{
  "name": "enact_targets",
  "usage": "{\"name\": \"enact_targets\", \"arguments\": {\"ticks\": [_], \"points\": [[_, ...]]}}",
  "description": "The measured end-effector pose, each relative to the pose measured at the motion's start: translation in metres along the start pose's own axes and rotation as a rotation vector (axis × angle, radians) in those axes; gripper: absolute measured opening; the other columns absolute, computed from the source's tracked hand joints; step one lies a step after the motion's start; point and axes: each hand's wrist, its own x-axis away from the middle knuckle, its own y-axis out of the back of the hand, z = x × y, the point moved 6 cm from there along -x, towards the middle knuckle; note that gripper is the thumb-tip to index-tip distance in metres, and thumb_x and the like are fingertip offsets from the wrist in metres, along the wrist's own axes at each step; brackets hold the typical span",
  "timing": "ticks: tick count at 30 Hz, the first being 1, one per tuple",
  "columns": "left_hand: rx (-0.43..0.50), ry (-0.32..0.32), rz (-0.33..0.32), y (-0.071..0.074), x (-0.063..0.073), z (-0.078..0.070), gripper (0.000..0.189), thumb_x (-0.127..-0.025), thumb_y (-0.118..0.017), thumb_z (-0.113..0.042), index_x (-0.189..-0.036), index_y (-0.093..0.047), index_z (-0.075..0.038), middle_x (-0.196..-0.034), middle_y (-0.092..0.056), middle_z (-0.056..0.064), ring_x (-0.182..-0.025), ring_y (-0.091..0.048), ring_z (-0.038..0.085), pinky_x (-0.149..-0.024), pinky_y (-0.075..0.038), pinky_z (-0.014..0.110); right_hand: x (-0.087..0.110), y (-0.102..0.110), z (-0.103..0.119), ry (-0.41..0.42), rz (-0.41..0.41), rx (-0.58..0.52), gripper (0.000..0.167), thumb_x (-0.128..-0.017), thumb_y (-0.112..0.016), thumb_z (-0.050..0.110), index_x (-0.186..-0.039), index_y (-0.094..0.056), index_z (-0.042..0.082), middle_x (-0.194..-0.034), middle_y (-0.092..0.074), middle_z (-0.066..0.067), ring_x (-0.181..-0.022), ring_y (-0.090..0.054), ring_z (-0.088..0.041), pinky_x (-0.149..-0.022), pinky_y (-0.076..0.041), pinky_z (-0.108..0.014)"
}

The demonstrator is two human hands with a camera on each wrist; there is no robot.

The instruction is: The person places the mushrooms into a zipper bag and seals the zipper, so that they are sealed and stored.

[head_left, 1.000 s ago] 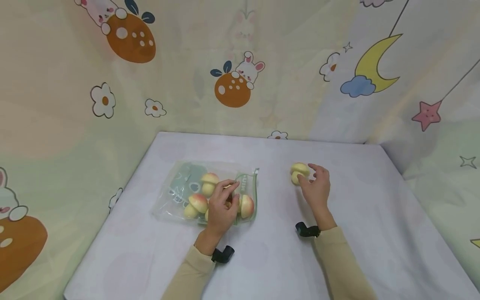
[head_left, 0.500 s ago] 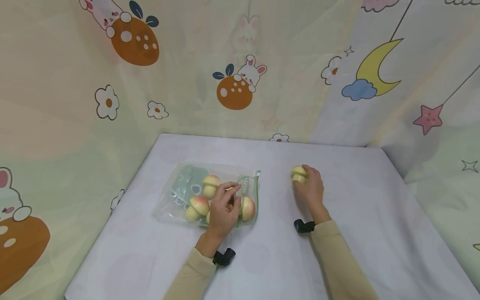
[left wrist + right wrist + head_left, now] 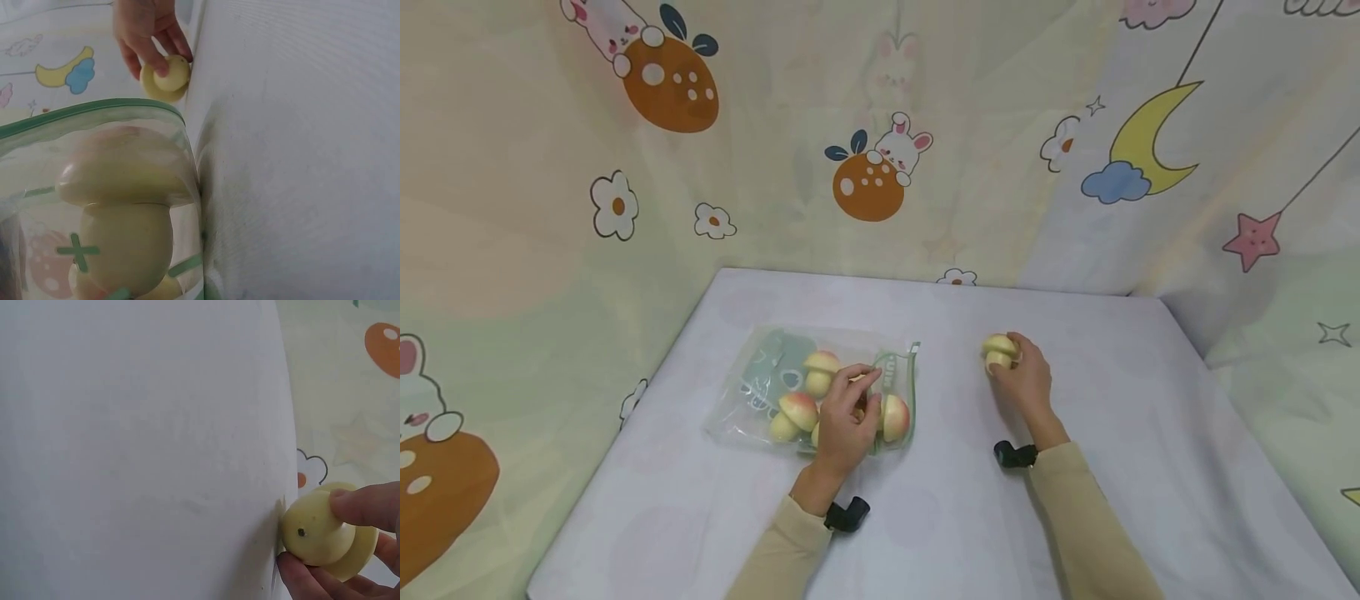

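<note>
A pale yellow toy mushroom (image 3: 999,352) is pinched between the thumb and fingers of my right hand (image 3: 1027,381), right of the bag. In the right wrist view, the rounded stem end of this mushroom (image 3: 319,530) shows a small dark hole, with a thumb (image 3: 369,505) on the stem. A clear zip bag (image 3: 741,412) with green print lies left of centre, holding several mushrooms with reddish caps. My left hand (image 3: 847,421) rests at its front part, thumb and index fingertips apart, covering some of the contents. A bagged mushroom (image 3: 125,244) fills the left wrist view.
Everything lies on a white-covered table (image 3: 925,533). A printed cloth backdrop (image 3: 985,167) with rabbits, flowers and a moon rises behind and along both sides. Black wrist cameras (image 3: 847,515) sit on both wrists.
My right hand has closed from a loose reach beside the yellow mushroom to a grip on it. My left hand and the bag stay put.
</note>
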Motion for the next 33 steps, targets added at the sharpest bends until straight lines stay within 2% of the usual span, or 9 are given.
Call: {"name": "enact_targets", "arguments": {"ticks": [5,9,14,17,22,24,27,31,33], "points": [[0.004,-0.005,0.000,-0.001,0.000,0.001,0.034,-0.081,-0.064,0.011,-0.114,-0.068,0.005,-0.111,-0.060,0.017,-0.065,-0.053,0.015,-0.053,-0.046,0.016,0.015,-0.006,0.002,-0.021,0.019,-0.103,0.068,-0.084,-0.071,0.010,-0.145,-0.043,0.006,-0.145,-0.044,-0.021,-0.108,-0.061,-0.039,-0.082,-0.055,-0.042],[0.003,0.001,-0.003,-0.001,-0.001,0.002,0.034,-0.079,-0.065,0.012,-0.113,-0.068,0.006,-0.110,-0.060,0.019,-0.065,-0.054,0.016,-0.054,-0.046,0.015,0.034,-0.016,0.014,0.003,0.028,-0.180,0.067,-0.082,-0.074,0.009,-0.143,-0.046,0.009,-0.144,-0.045,-0.018,-0.104,-0.064,-0.036,-0.072,-0.056,-0.032],[0.000,-0.008,-0.020,-0.001,-0.002,-0.001,0.034,-0.074,-0.067,0.018,-0.108,-0.067,0.012,-0.107,-0.060,0.024,-0.063,-0.053,0.019,-0.053,-0.042,0.012,0.061,-0.030,0.042,0.087,0.067,-0.244,0.066,-0.082,-0.075,0.005,-0.141,-0.047,0.008,-0.141,-0.046,-0.019,-0.105,-0.064,-0.037,-0.076,-0.058,-0.036],[-0.002,-0.014,-0.027,0.001,-0.007,-0.010,0.035,-0.072,-0.066,0.022,-0.106,-0.067,0.015,-0.105,-0.059,0.026,-0.061,-0.052,0.021,-0.053,-0.041,0.013,0.076,-0.037,0.057,0.145,0.074,-0.286,0.065,-0.080,-0.076,0.001,-0.140,-0.049,0.007,-0.138,-0.049,-0.019,-0.104,-0.064,-0.037,-0.079,-0.058,-0.039],[-0.002,-0.020,-0.028,0.007,-0.019,-0.033,0.034,-0.070,-0.064,0.025,-0.103,-0.066,0.017,-0.101,-0.059,0.027,-0.060,-0.052,0.023,-0.051,-0.043,0.017,0.097,-0.043,0.074,0.227,0.058,-0.332,0.064,-0.077,-0.078,-0.002,-0.135,-0.052,0.007,-0.131,-0.052,-0.017,-0.098,-0.065,-0.032,-0.076,-0.058,-0.035],[0.002,-0.026,-0.029,0.007,-0.021,-0.036,0.034,-0.069,-0.064,0.025,-0.103,-0.066,0.017,-0.101,-0.058,0.028,-0.060,-0.052,0.023,-0.050,-0.043,0.019,0.104,-0.046,0.078,0.253,0.059,-0.342,0.064,-0.076,-0.079,-0.003,-0.134,-0.052,0.006,-0.130,-0.051,-0.017,-0.096,-0.065,-0.031,-0.074,-0.058,-0.034],[0.011,-0.031,-0.026,0.003,-0.017,-0.027,0.034,-0.070,-0.064,0.024,-0.104,-0.066,0.016,-0.102,-0.058,0.028,-0.060,-0.052,0.023,-0.048,-0.044,0.023,0.112,-0.052,0.082,0.287,0.054,-0.357,0.066,-0.074,-0.080,-0.005,-0.133,-0.052,0.004,-0.129,-0.051,-0.018,-0.093,-0.064,-0.031,-0.072,-0.059,-0.036],[0.015,-0.034,-0.016,-0.003,-0.007,-0.010,0.035,-0.073,-0.066,0.020,-0.107,-0.066,0.013,-0.105,-0.059,0.026,-0.061,-0.053,0.021,-0.048,-0.046,0.026,0.120,-0.062,0.086,0.339,0.059,-0.323,0.067,-0.072,-0.082,-0.004,-0.132,-0.051,0.003,-0.126,-0.051,-0.019,-0.089,-0.064,-0.030,-0.070,-0.059,-0.037],[0.014,-0.038,-0.008,-0.004,-0.003,-0.006,0.034,-0.075,-0.066,0.017,-0.108,-0.067,0.012,-0.107,-0.059,0.024,-0.062,-0.055,0.020,-0.049,-0.048,0.025,0.123,-0.068,0.089,0.353,0.073,-0.298,0.067,-0.072,-0.083,-0.002,-0.132,-0.051,0.003,-0.126,-0.051,-0.019,-0.087,-0.064,-0.028,-0.069,-0.059,-0.036]]}}
